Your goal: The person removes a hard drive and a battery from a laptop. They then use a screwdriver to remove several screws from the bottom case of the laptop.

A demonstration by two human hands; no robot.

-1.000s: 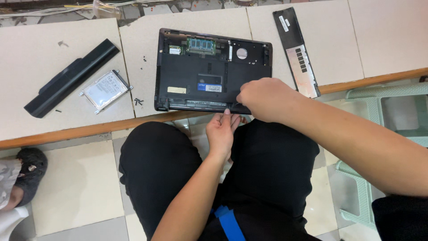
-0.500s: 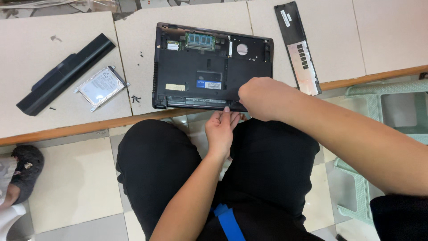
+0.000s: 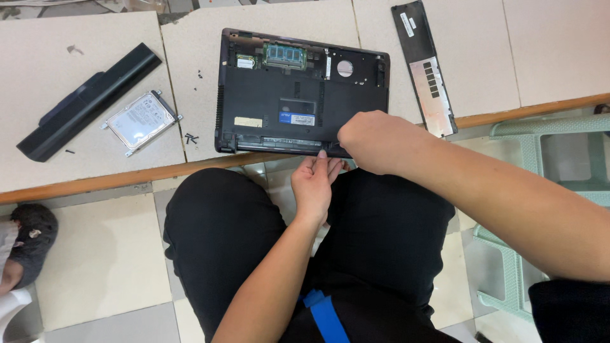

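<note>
On the pale tabletop (image 3: 95, 171), near its wooden front edge, lies a black laptop (image 3: 267, 108) turned bottom-up, with its service cover off so that a green memory module (image 3: 285, 55) and a round opening show along the far side of the base. At the laptop's near edge, which slightly overhangs the table edge, both hands meet. The right hand (image 3: 375, 141) lies knuckles-up over the near right corner, fingers curled down around the rim and gripping it; its fingertips are hidden behind the hand itself. The left hand (image 3: 316, 181) comes up from below the table edge, palm upward, its fingers extended and pressed together against the underside of the same near edge, touching the laptop but not closed around anything that can be seen. Just right of the laptop, leaning off toward the table's edge, lies the long removed cover panel (image 3: 424, 67), black with a grey vented inner face. To the left, well apart from the hands, a silver hard drive (image 3: 140, 122) in its bracket rests beside a long black battery pack (image 3: 88, 101), and a few small black screws (image 3: 191, 137) lie between the drive and the laptop. Below the table are the person's black trousers and a green plastic stool (image 3: 540, 146) at the right.
</note>
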